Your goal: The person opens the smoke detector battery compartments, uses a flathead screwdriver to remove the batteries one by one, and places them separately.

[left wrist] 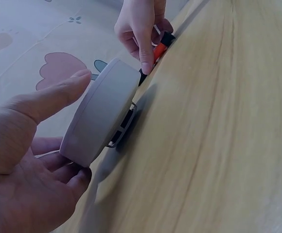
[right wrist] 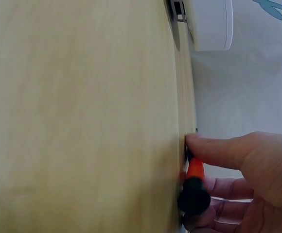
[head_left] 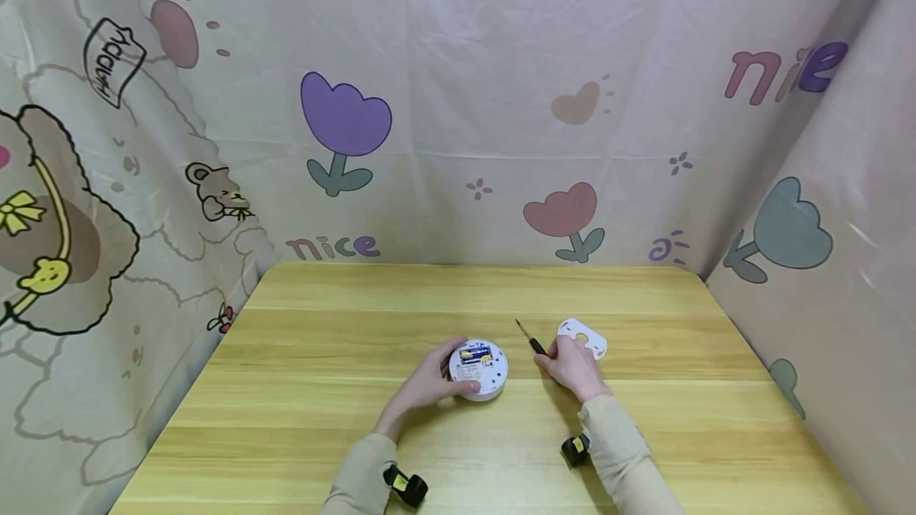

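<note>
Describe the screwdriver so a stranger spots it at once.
At the wooden table, find the right hand. It holds the screwdriver, just left of the flat white plate. Unlike that plate and the round white device, the screwdriver is long and slim, with an orange and black handle.

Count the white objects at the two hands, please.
2: the round white device, held by the left hand, and the flat white plate on the table, partly covered by the right hand in the head view. Others could be hidden.
</note>
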Demonstrator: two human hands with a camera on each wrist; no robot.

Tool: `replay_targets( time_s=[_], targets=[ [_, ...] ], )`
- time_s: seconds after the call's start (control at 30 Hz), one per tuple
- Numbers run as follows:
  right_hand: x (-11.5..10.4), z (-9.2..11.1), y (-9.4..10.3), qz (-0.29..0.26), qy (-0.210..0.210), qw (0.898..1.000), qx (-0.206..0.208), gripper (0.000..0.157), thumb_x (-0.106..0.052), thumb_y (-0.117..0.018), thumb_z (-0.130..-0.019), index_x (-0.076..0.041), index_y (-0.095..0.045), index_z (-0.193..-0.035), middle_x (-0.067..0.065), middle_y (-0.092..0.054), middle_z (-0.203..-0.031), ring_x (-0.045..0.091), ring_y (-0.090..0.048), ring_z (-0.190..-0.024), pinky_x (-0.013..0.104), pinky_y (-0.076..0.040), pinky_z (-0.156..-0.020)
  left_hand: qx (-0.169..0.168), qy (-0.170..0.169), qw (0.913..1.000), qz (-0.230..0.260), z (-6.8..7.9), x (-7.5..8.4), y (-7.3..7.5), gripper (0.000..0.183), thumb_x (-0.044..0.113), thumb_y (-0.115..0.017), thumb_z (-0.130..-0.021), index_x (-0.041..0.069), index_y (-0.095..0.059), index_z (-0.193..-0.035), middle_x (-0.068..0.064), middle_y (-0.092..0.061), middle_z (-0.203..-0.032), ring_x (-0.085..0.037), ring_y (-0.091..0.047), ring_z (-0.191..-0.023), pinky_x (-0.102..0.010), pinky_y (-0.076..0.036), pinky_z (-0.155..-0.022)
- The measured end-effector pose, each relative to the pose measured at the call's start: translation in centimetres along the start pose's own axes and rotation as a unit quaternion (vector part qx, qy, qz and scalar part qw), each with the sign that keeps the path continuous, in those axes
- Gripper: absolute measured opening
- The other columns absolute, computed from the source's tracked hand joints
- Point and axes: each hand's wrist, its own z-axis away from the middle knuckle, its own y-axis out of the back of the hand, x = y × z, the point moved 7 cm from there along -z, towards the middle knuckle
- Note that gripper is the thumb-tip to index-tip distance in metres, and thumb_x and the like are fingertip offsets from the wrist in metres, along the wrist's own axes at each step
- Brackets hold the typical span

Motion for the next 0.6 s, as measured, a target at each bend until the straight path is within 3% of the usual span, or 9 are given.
replay_targets(
  time_s=[0.27,0.47,0.6],
  targets=[
    [0.09,0.2,0.06,-0.021,0.01,1.0,-0.001,0.021,-0.031,-0.066,-0.077,-0.013,-0.058,-0.07,0.0,-0.056,-0.064,0.014,-0.047,-0.054,0.023,-0.034,-0.046,0.007,-0.002,0.9998,-0.018,0.02,-0.34,-0.07,0.089,0.027,-0.075,-0.069,0.003,-0.026,-0.139,-0.016,-0.033,-0.142,-0.03,-0.032,-0.131,-0.045,-0.024,-0.111],
    [0.22,0.19,0.31,-0.08,0.033,0.996,0.022,0.019,-0.029,-0.066,-0.078,-0.013,-0.058,-0.072,-0.001,-0.056,-0.061,0.011,-0.045,-0.052,0.022,-0.036,-0.047,0.003,0.003,1.0,-0.008,0.02,-0.49,-0.12,0.084,0.023,-0.072,-0.073,0.004,-0.025,-0.139,-0.018,-0.032,-0.142,-0.031,-0.034,-0.13,-0.046,-0.025,-0.11],
    [0.46,-0.27,0.11,-0.139,0.064,0.988,0.03,0.015,-0.024,-0.067,-0.078,-0.012,-0.061,-0.073,-0.001,-0.056,-0.062,0.008,-0.045,-0.053,0.018,-0.037,-0.047,0.005,0.008,0.9996,-0.026,-0.04,-0.78,-0.13,0.085,0.028,-0.072,-0.072,0.008,-0.026,-0.14,-0.016,-0.032,-0.143,-0.03,-0.032,-0.131,-0.047,-0.024,-0.11]
  ],
)
